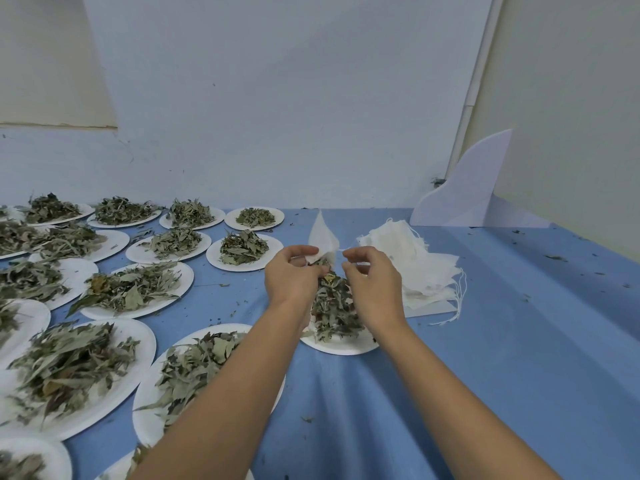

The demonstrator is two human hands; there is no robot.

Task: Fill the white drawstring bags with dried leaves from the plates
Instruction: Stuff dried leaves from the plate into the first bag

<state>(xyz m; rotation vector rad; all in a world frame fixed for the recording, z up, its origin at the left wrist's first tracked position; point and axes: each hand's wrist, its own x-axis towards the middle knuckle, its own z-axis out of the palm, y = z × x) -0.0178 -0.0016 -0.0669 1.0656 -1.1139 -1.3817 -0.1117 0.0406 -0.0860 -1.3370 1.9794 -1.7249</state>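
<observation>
A white drawstring bag stands up between my hands at the middle of the blue table. My left hand grips its mouth, and some leaves show at the opening. My right hand pinches the bag's thin string just to the right of it. Directly below both hands sits a white plate heaped with dried leaves. A stack of empty white bags lies right of my right hand, strings trailing off its right side.
Several white plates of dried leaves cover the left half of the table, one close under my left forearm. Leaf crumbs dot the blue cloth. A white plastic stand sits at the back right by the wall.
</observation>
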